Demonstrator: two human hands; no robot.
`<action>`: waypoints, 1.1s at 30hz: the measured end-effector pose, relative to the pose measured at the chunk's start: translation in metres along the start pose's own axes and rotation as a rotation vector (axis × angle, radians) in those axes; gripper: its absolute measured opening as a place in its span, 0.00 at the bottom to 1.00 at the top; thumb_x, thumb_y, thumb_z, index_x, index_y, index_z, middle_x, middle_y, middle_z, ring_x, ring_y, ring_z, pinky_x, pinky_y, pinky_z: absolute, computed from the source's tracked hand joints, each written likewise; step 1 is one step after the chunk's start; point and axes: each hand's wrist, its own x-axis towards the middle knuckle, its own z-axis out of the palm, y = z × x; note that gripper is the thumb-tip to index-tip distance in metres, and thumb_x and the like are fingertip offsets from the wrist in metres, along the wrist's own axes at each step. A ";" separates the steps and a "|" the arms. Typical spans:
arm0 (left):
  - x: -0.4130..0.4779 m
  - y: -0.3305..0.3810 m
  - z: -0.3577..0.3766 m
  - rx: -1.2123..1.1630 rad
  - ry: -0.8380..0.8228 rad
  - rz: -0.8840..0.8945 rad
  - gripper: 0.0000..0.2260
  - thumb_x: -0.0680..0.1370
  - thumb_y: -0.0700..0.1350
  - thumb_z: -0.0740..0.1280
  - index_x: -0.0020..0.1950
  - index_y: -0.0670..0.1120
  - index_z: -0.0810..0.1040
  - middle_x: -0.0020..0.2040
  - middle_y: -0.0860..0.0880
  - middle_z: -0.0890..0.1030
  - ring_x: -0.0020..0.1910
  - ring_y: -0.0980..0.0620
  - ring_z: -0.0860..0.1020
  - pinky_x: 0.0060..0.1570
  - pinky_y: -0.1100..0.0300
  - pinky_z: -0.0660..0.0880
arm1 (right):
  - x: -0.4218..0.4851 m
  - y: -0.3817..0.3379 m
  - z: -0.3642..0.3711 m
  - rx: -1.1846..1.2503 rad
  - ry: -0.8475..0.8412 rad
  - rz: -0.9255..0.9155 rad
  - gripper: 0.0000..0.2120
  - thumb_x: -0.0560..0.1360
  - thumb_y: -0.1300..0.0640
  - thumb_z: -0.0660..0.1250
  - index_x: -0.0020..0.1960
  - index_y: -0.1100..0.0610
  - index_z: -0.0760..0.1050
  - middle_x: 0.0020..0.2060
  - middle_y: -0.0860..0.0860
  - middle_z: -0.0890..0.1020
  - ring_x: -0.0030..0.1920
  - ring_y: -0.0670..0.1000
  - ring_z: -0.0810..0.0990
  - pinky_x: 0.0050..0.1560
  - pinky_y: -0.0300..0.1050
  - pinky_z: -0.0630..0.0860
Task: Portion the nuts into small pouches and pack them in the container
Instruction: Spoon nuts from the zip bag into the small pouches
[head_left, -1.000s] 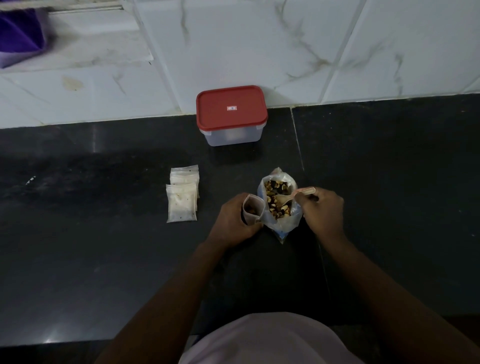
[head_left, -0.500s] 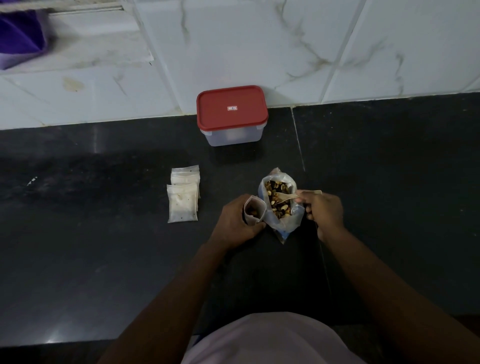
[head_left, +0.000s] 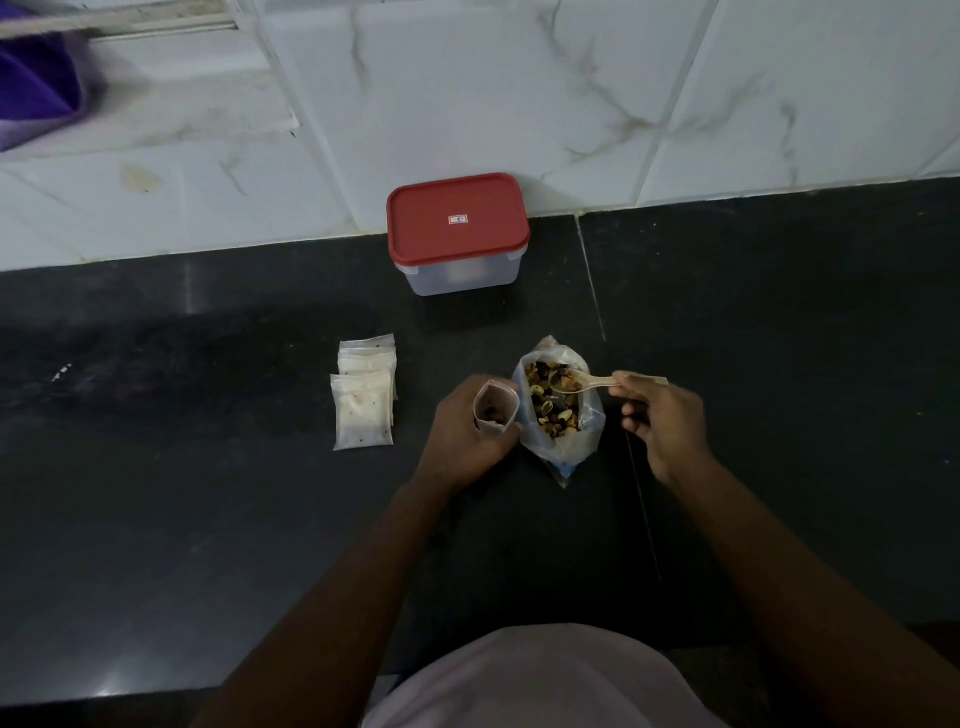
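My left hand (head_left: 465, 434) grips a small clear pouch (head_left: 496, 408), held upright with its mouth open and a few nuts at the bottom. Just to its right stands an open plastic bag of mixed nuts (head_left: 558, 410) on the black counter. My right hand (head_left: 662, 415) pinches the handle of a pale plastic spoon (head_left: 597, 383), whose bowl carries nuts above the bag's mouth. A stack of flat empty pouches (head_left: 364, 397) lies to the left. The clear container with a red lid (head_left: 457, 231) stands closed at the back by the wall.
The black stone counter (head_left: 779, 364) stretches wide to both sides. A white marble-tiled wall (head_left: 571, 104) rises behind the container. A purple cloth (head_left: 36, 93) hangs at the top left.
My right hand has pulled back to the right and lifted the spoon out of the nuts with a load on it. The left hand and its pouch have stayed put.
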 end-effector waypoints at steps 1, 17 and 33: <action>0.001 0.000 0.000 0.004 -0.006 -0.011 0.18 0.72 0.39 0.77 0.59 0.49 0.80 0.56 0.54 0.82 0.57 0.56 0.81 0.57 0.60 0.79 | -0.001 -0.002 -0.001 0.001 -0.002 -0.013 0.06 0.77 0.58 0.72 0.52 0.58 0.84 0.45 0.53 0.87 0.37 0.45 0.76 0.39 0.42 0.74; -0.003 0.003 0.003 -0.035 -0.043 -0.074 0.21 0.72 0.41 0.78 0.63 0.50 0.77 0.56 0.56 0.82 0.56 0.62 0.81 0.55 0.68 0.78 | -0.043 -0.006 0.029 -0.275 -0.266 -0.396 0.04 0.74 0.56 0.76 0.49 0.52 0.86 0.42 0.50 0.87 0.42 0.44 0.83 0.42 0.44 0.78; -0.005 -0.003 0.003 -0.010 -0.042 -0.082 0.18 0.72 0.45 0.79 0.59 0.52 0.79 0.54 0.56 0.83 0.55 0.60 0.82 0.54 0.61 0.81 | -0.052 0.010 0.021 -0.627 -0.312 -0.963 0.12 0.73 0.63 0.77 0.56 0.56 0.85 0.51 0.45 0.85 0.54 0.43 0.83 0.53 0.39 0.81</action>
